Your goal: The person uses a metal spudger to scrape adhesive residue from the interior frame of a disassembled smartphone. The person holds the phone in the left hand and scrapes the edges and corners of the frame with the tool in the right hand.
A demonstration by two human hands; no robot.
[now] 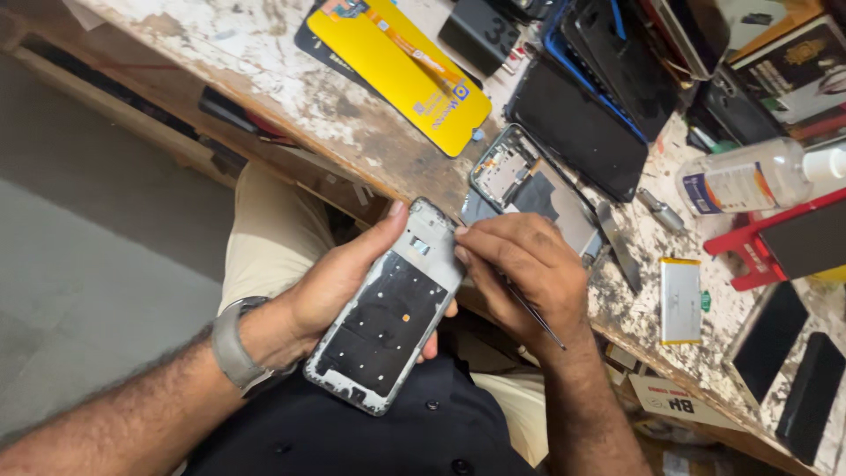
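Scuffed metal phone frame [388, 308]; worn, paint-stained wooden bench [291, 88].

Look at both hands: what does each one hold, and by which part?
Left hand cradles the phone frame from beneath, thumb along its upper edge. Right hand pinches thin tweezers near their front end.

On my feed, a yellow rectangular screen package [410, 70] lies at the bench edge; dark phone screens [577, 123] overlap beside it (glass up), and a clear bottle's blue-and-white label [727, 187] sits right of them.
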